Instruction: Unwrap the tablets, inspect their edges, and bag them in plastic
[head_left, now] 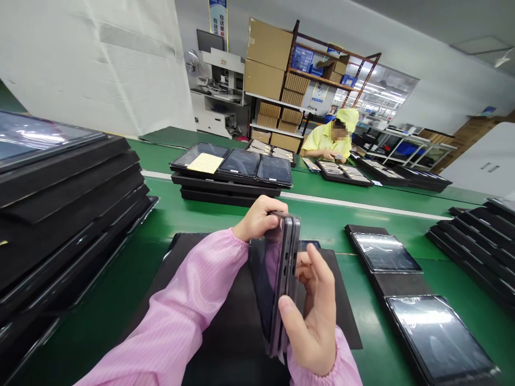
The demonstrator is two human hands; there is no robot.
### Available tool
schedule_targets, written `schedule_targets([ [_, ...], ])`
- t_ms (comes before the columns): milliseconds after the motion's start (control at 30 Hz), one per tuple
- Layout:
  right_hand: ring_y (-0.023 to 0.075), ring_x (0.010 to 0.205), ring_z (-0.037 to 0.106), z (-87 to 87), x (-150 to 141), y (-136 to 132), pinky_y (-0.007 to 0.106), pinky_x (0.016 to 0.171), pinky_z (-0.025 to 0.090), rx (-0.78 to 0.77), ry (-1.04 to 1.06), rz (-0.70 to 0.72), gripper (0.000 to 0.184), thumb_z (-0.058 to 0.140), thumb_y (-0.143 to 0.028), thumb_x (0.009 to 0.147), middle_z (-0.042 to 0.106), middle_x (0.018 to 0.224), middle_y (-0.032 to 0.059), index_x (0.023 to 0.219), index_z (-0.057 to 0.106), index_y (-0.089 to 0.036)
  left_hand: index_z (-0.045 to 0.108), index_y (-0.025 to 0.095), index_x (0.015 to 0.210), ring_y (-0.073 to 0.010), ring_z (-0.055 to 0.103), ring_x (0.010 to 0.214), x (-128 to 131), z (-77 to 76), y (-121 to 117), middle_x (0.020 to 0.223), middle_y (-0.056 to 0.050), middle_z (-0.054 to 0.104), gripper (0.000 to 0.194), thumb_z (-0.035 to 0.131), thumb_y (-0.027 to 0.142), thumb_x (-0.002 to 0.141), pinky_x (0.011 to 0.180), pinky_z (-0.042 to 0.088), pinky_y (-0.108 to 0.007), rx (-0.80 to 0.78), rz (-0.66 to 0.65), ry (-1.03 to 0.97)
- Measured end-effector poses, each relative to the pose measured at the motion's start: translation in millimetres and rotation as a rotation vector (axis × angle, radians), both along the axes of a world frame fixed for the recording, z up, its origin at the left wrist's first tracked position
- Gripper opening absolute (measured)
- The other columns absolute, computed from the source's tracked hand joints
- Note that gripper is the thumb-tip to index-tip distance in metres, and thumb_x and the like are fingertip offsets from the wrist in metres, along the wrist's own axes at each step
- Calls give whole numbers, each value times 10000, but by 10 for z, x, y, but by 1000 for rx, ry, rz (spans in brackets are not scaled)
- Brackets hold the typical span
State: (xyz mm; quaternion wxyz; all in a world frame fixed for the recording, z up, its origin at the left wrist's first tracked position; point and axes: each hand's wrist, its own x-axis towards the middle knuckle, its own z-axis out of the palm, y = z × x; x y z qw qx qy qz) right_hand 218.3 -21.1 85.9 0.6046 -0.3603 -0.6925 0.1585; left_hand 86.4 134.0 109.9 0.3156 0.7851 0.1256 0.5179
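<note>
Two tablets (267,284) are held together on edge, upright and back to back or face to back, with clear film on the outer screen. My left hand (261,217) is closed over their far top corner, thumb on the near screen side. My right hand (314,311) is at the right side of the pair, its thumb on the edge and its forefinger raised; the other fingers are partly hidden behind the tablets. Below them lies a black foam sheet (341,305) on the green table (161,316).
Tall stacks of black trays with tablets stand at the left (72,198) and right (475,246). A tray with two tablets (438,332) lies right of my hands. Beyond is a tablet stack (241,166) with a yellow sticker sheet (205,163). A person in yellow (322,142) works across the table.
</note>
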Motion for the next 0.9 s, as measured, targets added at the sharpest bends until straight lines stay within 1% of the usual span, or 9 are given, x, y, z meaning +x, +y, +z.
schedule_targets([
  [67,198,817,601,-4,14,13,325,678,559,36,-33,20,625,516,-193,906,561,948,35,1510,427,-328,454,183,503,-108,350,424,15,4,-13,446,8,415,800,346,933,762,459,256,-288,11,-11,6],
  [133,192,799,586,-3,27,27,320,652,551,63,-58,28,621,515,-179,889,558,953,36,1494,466,-311,458,184,506,-107,347,423,28,6,-25,448,11,415,791,358,924,770,462,259,-288,18,-21,9],
  [267,172,750,574,-13,11,38,301,620,541,100,-13,-28,583,534,-139,848,573,935,31,1416,536,-274,464,185,510,-109,358,422,40,1,-37,449,6,429,780,358,904,792,462,267,-289,43,-37,12],
  [367,165,746,595,-11,-30,33,289,615,545,153,29,-89,480,559,-100,821,589,922,27,1273,605,-255,466,183,512,-106,355,417,37,-11,-35,448,6,428,772,355,884,816,457,258,-289,69,-36,0],
  [467,166,750,624,19,-60,32,298,626,557,202,49,-144,346,574,-82,806,599,897,20,1101,639,-249,463,183,511,-103,351,414,31,-15,-31,449,8,425,771,351,878,824,454,255,-288,69,-32,-1],
  [567,153,708,621,52,-68,31,290,611,550,212,55,-165,249,588,-82,798,588,845,6,981,632,-244,462,186,507,-105,349,413,27,-9,-28,444,6,427,776,346,888,814,453,255,-289,56,-24,9],
  [667,136,697,613,65,-69,28,268,617,540,194,72,-163,192,588,-85,797,575,816,-7,910,605,-239,460,191,501,-109,343,415,27,-4,-30,437,4,426,786,337,910,792,453,254,-293,39,-12,18],
  [767,126,701,608,62,-80,28,251,628,535,176,94,-146,189,582,-89,795,567,809,-17,908,574,-240,457,197,499,-114,339,420,30,-5,-34,435,2,427,795,326,934,766,454,258,-296,16,0,34],
  [900,106,640,574,44,-115,32,227,575,512,148,138,-115,245,577,-89,786,574,843,-18,968,533,-247,456,197,497,-114,340,420,34,-7,-37,435,2,425,796,327,936,763,457,257,-297,15,3,37],
])
